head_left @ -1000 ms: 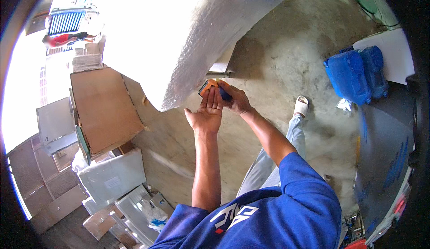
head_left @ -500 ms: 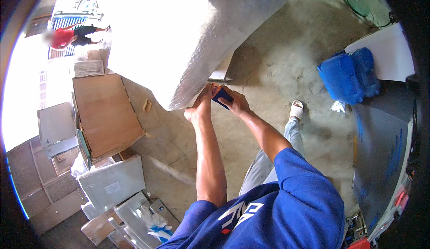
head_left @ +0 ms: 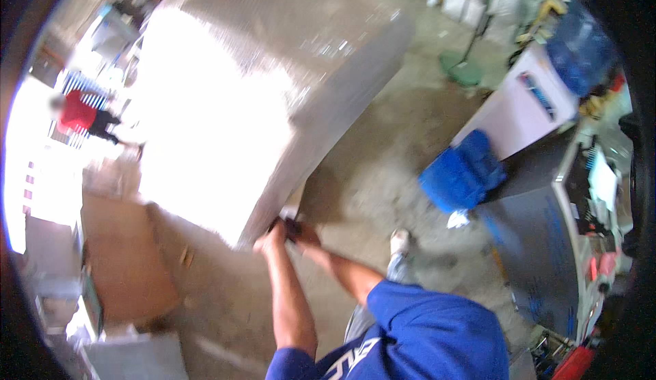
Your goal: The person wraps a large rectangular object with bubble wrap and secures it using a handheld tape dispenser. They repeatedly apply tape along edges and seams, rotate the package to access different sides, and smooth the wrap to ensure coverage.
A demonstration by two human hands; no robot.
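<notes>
A large bulky piece wrapped in clear bubble wrap [head_left: 328, 117] fills the upper middle, its left face glaring white. At its lower corner my left hand [head_left: 270, 238] is closed against the wrapped edge; motion blur hides what its fingers hold. Beside it my right hand [head_left: 309, 236] grips a small dark handheld thing [head_left: 292, 228], dark blue with an orange edge half a second ago. Its exact kind does not show. The two hands nearly meet there.
A brown board-like box [head_left: 126, 254] stands at left, a grey-white panel [head_left: 137, 359] below it. To the right are a blue plastic container [head_left: 461, 172], a white panel [head_left: 523, 107] and a dark sheet [head_left: 536, 257]. Another person in red [head_left: 78, 112] stands far left.
The view has swung, showing more of the wrapped piece and the right side. My hands stay together at its lower corner, now lower and farther left in the picture.
</notes>
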